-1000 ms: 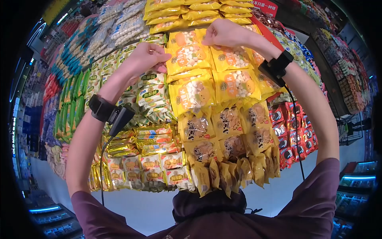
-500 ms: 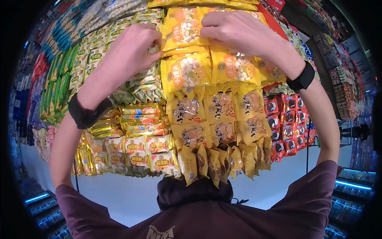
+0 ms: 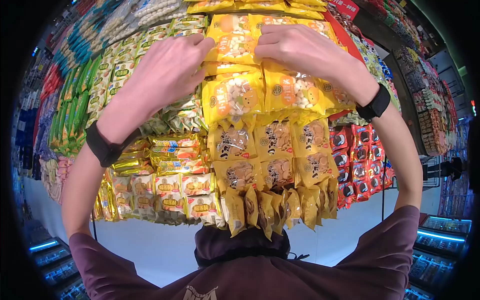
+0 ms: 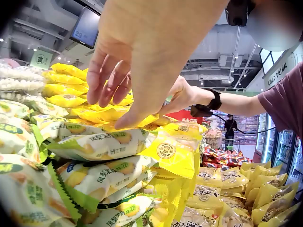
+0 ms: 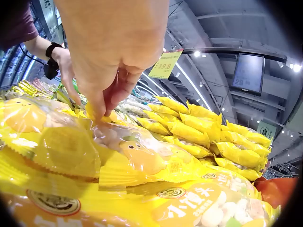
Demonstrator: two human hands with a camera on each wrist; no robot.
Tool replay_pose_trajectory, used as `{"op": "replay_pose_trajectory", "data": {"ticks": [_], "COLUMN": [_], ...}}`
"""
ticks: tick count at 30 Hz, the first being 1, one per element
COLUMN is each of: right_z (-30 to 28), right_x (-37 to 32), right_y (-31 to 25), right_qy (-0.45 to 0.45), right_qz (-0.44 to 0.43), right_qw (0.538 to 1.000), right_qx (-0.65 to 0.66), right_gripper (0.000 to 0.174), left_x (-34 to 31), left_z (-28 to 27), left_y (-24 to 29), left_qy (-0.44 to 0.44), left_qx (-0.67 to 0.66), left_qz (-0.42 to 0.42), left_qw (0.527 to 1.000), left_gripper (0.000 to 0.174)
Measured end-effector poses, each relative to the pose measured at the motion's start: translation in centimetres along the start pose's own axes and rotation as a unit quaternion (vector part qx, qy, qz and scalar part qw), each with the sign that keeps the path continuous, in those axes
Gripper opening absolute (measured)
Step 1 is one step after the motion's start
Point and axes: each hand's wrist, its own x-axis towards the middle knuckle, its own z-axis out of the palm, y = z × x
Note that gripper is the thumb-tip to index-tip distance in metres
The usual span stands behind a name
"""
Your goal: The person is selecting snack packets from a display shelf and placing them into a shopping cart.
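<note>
In the head view, a yellow bag (image 3: 233, 44) of small round white pieces lies flat between the two hands, on top of stacked matching bags. My left hand (image 3: 167, 67) is at its left edge; in the left wrist view that hand (image 4: 137, 61) has relaxed, slightly bent fingers, with the thumb tip low over the yellow bags. From the right, my right hand (image 3: 307, 52) reaches to the bag's right edge. The right wrist view shows this hand (image 5: 111, 61) pinching yellow wrapping between thumb and fingers. More yellow bags (image 3: 295, 91) lie just below the hands.
Green-and-white packets (image 3: 120, 72) fill the left side. Brown cookie bags (image 3: 275, 172) stand at the near edge, beside red packets (image 3: 360, 167). Farther back are piled yellow bags (image 4: 66, 90). A hanging screen (image 5: 248, 72) and price sign (image 5: 165, 65) are overhead.
Both hands appear larger and nearer in the head view. My right hand has come down from the bag's upper right corner to its right edge. The whole view has shifted slightly.
</note>
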Motion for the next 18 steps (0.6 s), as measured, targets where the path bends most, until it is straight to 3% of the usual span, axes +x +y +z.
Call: {"op": "replay_pose_trajectory", "data": {"ticks": [9, 18], "right_z": [0.6, 0.4], "right_x": [-0.9, -1.2], "right_y": [0.5, 1.1], "right_qy": [0.005, -0.012], "right_qz": [0.03, -0.002], "right_qw": [0.999, 0.999], "right_qx": [0.028, 0.031], "right_gripper": [0.009, 0.014], "left_x": [0.1, 0.1], "left_z": [1.2, 0.3], "left_y": [-1.1, -1.1], "left_qy": [-0.008, -0.029], "left_qx": [0.042, -0.026], "left_qz": [0.068, 0.106], "left_qw": [0.997, 0.994], "left_gripper": [0.011, 0.018]}}
